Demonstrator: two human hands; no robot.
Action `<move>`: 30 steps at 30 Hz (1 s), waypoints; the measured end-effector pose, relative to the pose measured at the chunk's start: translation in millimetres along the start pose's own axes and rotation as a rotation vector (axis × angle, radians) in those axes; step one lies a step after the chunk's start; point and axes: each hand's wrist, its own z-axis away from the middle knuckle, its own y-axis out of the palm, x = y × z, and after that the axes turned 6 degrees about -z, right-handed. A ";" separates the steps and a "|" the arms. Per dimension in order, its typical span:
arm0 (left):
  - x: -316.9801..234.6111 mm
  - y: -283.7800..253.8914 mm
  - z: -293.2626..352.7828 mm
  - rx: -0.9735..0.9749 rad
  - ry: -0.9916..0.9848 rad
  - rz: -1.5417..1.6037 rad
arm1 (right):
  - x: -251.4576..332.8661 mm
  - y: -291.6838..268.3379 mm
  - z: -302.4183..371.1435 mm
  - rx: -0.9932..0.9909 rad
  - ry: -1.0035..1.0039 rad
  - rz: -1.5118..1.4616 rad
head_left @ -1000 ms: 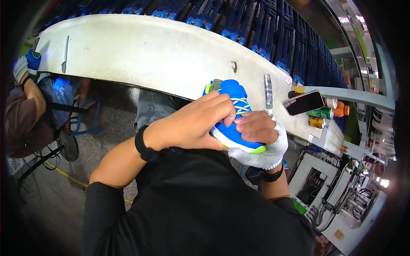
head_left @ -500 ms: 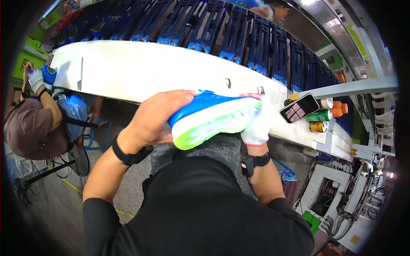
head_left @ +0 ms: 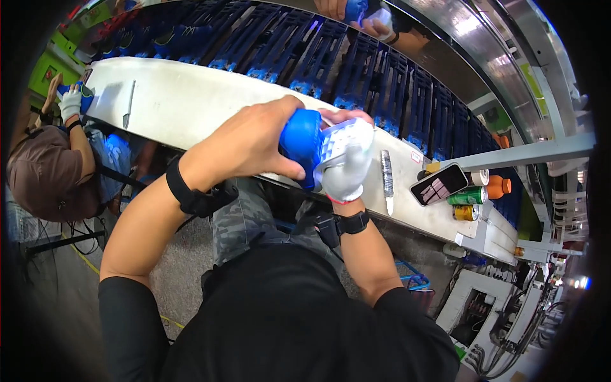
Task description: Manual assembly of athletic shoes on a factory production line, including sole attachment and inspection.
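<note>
As phone rests nearby, L hand & gloved R hand hold blue shoe.

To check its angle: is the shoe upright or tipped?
Tipped: the shoe has its patterned sole turned sideways, toward the right hand.

A black short-sleeved shirt is being worn across the lower centre of the frame. Grey camouflage trousers are being worn at centre. The right hand, right of centre, is being partly covered by a white glove edged in red, bare fingers being exposed. Both wrists are being encircled by black straps, each being fitted with a dark, boxy module.
</note>
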 end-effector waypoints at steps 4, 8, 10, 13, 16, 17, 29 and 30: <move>13.7 -10.1 -1.8 0.181 -0.289 0.016 | -18.2 -8.1 -12.5 -0.003 0.034 -0.264; 27.8 -5.9 -4.5 0.156 -0.266 -0.023 | -13.4 2.3 -20.3 -0.027 0.167 0.013; 25.6 -6.3 -13.7 0.192 -0.260 -0.054 | -10.5 3.4 -21.2 0.059 0.127 0.095; 14.0 -7.2 -25.8 0.195 -0.228 -0.071 | -7.5 -3.4 -27.8 0.130 0.068 0.525; 2.6 -2.5 -35.3 0.228 -0.205 -0.100 | 10.3 1.9 -24.3 0.100 0.254 0.290; -0.9 2.1 -37.4 0.181 -0.144 -0.140 | 11.5 -5.0 -25.8 0.124 0.239 0.302; -49.7 39.8 -45.3 0.044 0.155 -0.200 | 74.8 -11.8 -5.9 -0.007 0.316 0.158; -53.4 40.0 -44.1 0.043 0.160 -0.194 | 82.1 -8.2 -6.6 -0.011 0.314 0.164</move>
